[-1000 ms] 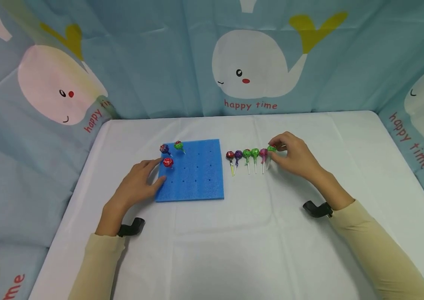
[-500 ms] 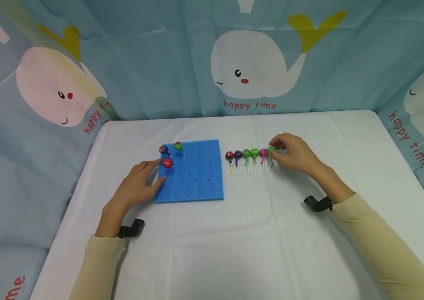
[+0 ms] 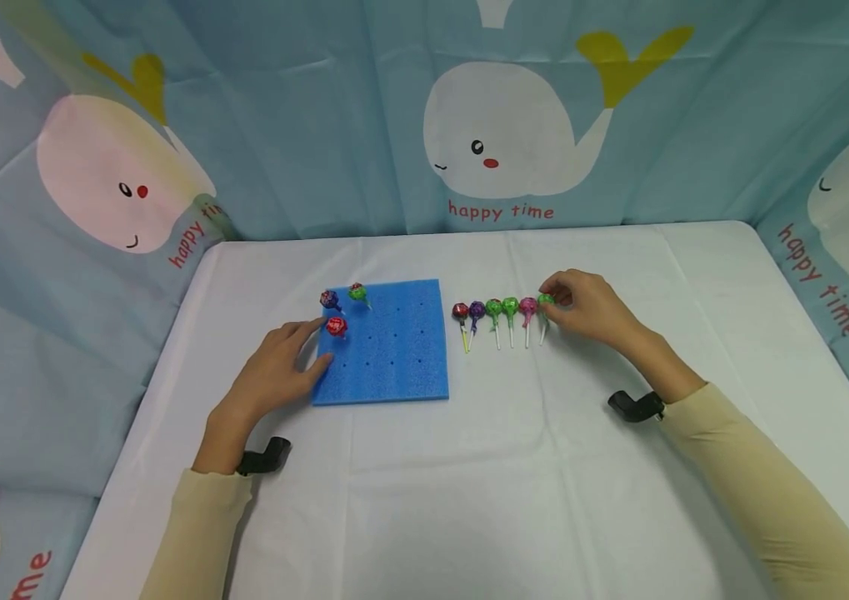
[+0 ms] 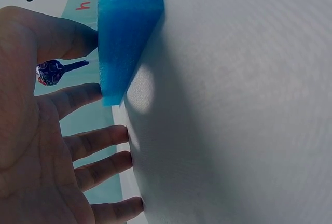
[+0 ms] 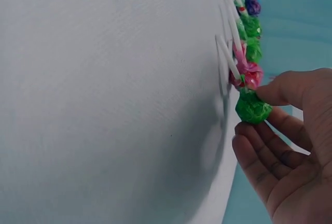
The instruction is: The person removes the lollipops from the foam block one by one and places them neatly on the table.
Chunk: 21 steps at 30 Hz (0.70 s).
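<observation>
The left hand (image 3: pixel 274 364), fingers spread, touches the blue board (image 3: pixel 405 379) on its left. The right hand (image 3: pixel 592 308) pinches the rightmost green lollipop (image 5: pixel 253 109), thumb against fingers.

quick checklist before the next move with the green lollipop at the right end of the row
1. Right hand has the end green lollipop between its fingers: ok, pinched by the wrapped candy.
2. Left hand touches the blue board: ok, at its left edge.
3. Free holes in the board: ok, several have no stick.
4. Held lollipop over a hole: not ok, it is right of the board, beyond the row.
5. Held candy apart from the pink lollipop: cannot tell, they overlap in the right wrist view.
6. Held stick lifted off the white cloth: cannot tell.
</observation>
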Each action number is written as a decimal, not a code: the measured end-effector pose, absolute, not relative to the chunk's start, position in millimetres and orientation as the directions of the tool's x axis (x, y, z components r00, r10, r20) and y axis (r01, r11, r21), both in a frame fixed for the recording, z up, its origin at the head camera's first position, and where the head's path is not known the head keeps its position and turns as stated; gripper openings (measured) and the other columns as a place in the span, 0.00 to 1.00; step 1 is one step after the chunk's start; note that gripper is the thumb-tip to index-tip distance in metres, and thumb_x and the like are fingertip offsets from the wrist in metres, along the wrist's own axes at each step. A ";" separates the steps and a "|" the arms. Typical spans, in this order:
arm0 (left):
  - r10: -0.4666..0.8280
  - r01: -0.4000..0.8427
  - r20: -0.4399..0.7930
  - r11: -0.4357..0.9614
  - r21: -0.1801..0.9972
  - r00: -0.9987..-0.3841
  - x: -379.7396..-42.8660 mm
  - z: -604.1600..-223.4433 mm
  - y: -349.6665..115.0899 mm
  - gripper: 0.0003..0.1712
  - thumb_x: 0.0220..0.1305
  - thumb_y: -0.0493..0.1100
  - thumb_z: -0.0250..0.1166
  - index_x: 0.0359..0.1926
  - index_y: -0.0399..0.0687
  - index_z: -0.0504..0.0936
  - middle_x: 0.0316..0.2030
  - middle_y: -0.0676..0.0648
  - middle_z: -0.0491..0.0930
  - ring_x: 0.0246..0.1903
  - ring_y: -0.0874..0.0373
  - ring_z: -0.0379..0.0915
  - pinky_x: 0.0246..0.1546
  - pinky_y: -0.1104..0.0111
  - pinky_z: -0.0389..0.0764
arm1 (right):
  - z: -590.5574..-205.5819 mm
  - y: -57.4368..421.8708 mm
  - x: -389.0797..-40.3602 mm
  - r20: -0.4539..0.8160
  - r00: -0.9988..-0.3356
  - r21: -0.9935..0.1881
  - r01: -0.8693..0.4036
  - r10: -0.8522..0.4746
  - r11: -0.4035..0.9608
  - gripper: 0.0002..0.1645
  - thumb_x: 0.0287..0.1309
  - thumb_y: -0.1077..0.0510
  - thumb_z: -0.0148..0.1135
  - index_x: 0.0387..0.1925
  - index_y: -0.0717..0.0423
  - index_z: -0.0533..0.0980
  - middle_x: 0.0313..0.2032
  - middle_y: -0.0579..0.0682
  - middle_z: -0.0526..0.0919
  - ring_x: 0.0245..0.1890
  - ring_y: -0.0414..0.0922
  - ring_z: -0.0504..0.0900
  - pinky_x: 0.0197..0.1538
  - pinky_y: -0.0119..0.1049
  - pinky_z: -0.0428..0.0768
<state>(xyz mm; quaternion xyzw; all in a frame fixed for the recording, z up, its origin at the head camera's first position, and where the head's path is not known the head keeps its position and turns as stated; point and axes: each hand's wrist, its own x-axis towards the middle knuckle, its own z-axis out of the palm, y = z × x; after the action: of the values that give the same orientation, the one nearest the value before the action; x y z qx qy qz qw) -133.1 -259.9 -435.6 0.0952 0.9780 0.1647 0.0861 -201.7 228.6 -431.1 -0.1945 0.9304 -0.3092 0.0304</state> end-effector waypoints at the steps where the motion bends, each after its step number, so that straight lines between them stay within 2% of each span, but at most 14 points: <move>1: 0.214 0.158 -0.136 0.928 0.337 -0.967 -133.1 -435.4 -259.9 0.40 0.76 0.56 0.60 0.81 0.47 0.62 0.75 0.31 0.67 0.75 0.29 0.61 0.73 0.31 0.66 | -431.5 228.4 -202.1 0.062 -0.922 -0.586 -0.343 -0.381 0.734 0.15 0.67 0.63 0.66 0.52 0.66 0.82 0.49 0.64 0.88 0.47 0.57 0.88 0.54 0.55 0.86; 21: 0.215 0.159 -0.133 0.927 0.339 -0.968 -133.3 -437.6 -260.6 0.40 0.76 0.56 0.60 0.81 0.47 0.62 0.76 0.31 0.66 0.75 0.29 0.61 0.73 0.31 0.66 | -437.4 227.5 -202.3 0.067 -0.921 -0.575 -0.350 -0.384 0.740 0.16 0.67 0.62 0.67 0.53 0.66 0.82 0.49 0.64 0.87 0.47 0.58 0.88 0.53 0.56 0.86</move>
<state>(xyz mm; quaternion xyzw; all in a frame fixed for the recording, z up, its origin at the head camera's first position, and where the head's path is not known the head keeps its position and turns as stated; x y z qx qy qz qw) -133.3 -260.6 -437.6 0.0957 0.9780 0.1653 0.0840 -202.3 227.5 -437.4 -0.1969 0.9322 -0.3023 0.0280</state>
